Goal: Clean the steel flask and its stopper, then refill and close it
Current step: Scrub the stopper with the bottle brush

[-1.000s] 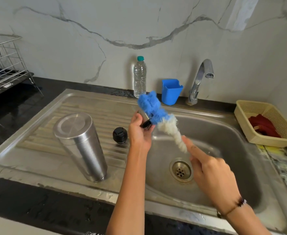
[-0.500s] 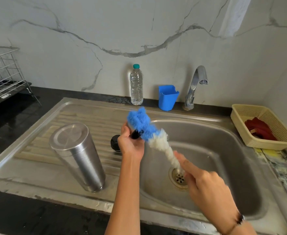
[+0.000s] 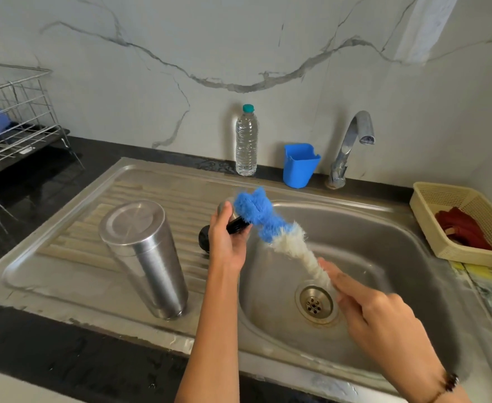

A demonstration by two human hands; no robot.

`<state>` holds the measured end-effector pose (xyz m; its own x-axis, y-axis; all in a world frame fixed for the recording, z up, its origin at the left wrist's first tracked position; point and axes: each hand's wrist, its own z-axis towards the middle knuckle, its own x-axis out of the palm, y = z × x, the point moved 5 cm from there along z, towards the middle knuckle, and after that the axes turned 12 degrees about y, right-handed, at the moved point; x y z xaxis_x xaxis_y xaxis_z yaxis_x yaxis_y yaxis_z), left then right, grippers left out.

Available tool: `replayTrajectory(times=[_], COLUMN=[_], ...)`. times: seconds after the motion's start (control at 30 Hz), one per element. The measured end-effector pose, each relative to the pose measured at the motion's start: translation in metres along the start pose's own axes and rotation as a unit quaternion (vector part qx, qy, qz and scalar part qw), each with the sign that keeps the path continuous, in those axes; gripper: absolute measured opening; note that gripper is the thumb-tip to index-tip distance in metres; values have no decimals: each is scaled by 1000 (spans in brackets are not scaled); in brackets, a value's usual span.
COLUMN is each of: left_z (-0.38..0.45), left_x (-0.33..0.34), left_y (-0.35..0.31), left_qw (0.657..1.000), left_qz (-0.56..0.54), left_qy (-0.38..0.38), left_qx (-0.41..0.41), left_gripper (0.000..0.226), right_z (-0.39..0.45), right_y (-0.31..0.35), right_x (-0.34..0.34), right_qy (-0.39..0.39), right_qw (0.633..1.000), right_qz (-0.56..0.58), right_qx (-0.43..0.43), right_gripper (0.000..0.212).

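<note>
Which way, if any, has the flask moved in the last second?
No. The flask stands at the same spot on the drainboard, left of the drain.

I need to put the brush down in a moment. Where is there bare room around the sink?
Free: the ribbed drainboard left of the upturned steel flask, and the basin floor right of the drain. Crowded: the strip between the flask and the left hand, where a black stopper lies, and the back ledge holding the water bottle and blue cup.
</note>
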<state>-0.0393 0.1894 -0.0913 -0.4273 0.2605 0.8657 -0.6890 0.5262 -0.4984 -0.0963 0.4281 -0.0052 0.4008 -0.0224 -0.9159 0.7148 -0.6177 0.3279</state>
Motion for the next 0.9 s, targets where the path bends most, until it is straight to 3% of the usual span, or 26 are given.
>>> replayTrajectory(times=[0.1, 0.2, 0.4, 0.6, 0.8, 0.9], left_z=[-1, -4, -3, -11, -2, -2], left_x=[3, 7, 0, 27, 8, 15], left_y=[4, 13, 9, 35, 18, 26], left_qw=[1000, 999, 999, 995, 998, 997], left_qz=[5, 15, -34, -23, -50, -38], left_qy=[-5, -2, -20, 37, -24, -11], left_qx=[-15, -44, -35, -91, -44, -70], left_gripper=[7, 15, 18, 25, 21, 19], right_z=[6, 19, -9, 12, -17, -5], right_y=[4, 4, -3, 4, 4, 6], right_x=[0, -3, 9, -5, 3, 0], right_qy=[6, -8, 17, -6, 28, 22], right_qw=[1000, 1000, 1000, 999, 996, 996], right_qz=[3, 19, -19, -32, -66, -72], right_qx=[3, -2, 15, 19, 44, 51], right_gripper=[61, 51, 62, 58, 56, 58])
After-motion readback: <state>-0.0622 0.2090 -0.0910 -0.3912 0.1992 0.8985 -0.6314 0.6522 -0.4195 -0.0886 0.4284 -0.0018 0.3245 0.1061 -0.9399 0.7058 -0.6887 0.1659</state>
